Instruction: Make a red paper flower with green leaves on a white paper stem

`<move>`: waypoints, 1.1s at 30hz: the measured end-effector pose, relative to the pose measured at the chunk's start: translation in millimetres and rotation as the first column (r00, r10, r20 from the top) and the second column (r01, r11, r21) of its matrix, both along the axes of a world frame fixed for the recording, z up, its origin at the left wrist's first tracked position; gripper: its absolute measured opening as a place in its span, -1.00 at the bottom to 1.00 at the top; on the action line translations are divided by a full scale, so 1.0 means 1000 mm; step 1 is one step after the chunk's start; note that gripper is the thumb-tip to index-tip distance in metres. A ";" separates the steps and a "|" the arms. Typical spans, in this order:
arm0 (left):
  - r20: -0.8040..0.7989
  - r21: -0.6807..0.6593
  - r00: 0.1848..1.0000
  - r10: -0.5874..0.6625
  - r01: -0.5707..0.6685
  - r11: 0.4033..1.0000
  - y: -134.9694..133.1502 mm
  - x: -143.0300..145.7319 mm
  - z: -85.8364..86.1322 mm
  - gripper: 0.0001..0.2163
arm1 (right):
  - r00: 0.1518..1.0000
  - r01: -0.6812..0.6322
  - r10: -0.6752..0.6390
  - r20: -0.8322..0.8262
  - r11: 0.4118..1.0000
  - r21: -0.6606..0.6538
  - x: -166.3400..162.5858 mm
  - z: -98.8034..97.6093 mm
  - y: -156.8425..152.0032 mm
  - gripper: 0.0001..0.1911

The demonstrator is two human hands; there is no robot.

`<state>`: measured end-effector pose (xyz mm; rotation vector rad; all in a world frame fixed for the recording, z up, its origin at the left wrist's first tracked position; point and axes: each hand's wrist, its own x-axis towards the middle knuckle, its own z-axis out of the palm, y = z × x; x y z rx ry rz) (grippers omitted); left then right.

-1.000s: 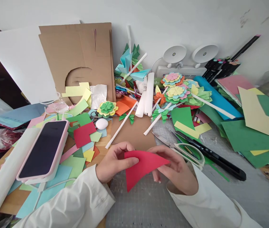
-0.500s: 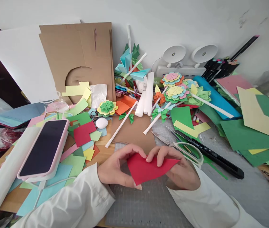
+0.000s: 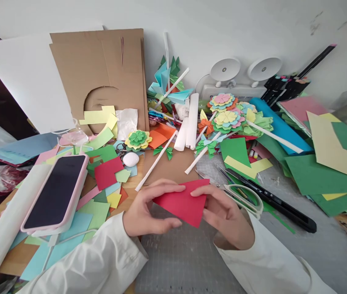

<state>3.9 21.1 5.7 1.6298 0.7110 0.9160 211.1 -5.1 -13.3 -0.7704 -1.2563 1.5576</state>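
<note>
Both the left hand and right hand pinch 1 folded red paper above the grey cutting mat.

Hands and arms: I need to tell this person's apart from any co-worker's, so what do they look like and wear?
Both the left hand and the right hand are bare: no gloves or rings visible. Each arm wears a loose, creased white long sleeve reaching the wrist, with a plain cuff.

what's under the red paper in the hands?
Under the red paper lies the grey cutting mat. Left hand and right hand hold its edges; fingers behind it are hidden.
</note>
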 end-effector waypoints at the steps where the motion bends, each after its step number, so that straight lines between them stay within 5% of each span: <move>1: 0.020 -0.031 0.999 -0.034 0.035 0.999 0.000 0.000 0.001 -0.51 | 1.000 0.011 -0.012 0.019 1.000 0.022 0.001 0.001 0.000 -0.81; 4: 0.050 -0.233 0.999 0.003 0.009 0.972 0.000 0.001 0.001 -0.59 | 0.999 0.001 -0.003 0.051 0.999 0.038 0.005 0.002 -0.002 -0.84; 10: 0.027 -0.576 0.998 0.063 -0.035 0.817 0.003 0.004 -0.005 -0.55 | 0.982 -0.033 0.018 0.186 0.997 0.075 0.004 0.004 -0.006 -0.75; 15: 0.009 -0.622 0.998 0.069 -0.048 0.781 0.003 0.005 -0.003 -0.68 | 0.981 -0.053 0.023 0.191 0.987 0.151 0.004 0.002 -0.001 -0.79; 20: 0.023 -0.591 0.999 0.033 -0.013 0.806 0.001 0.007 -0.002 -0.74 | 0.955 0.021 -0.091 0.281 0.970 0.242 0.003 -0.001 0.000 -0.80; 27: 0.045 -0.529 0.999 -0.009 0.031 0.848 0.001 0.006 -0.004 -0.75 | 0.957 0.075 -0.069 0.283 0.997 -0.012 -0.001 0.000 -0.006 -0.76; 33: 0.122 -0.648 0.984 -0.128 0.177 0.741 0.001 0.008 -0.004 -0.67 | 0.966 0.060 -0.043 0.256 0.997 -0.058 -0.003 -0.001 -0.007 -0.70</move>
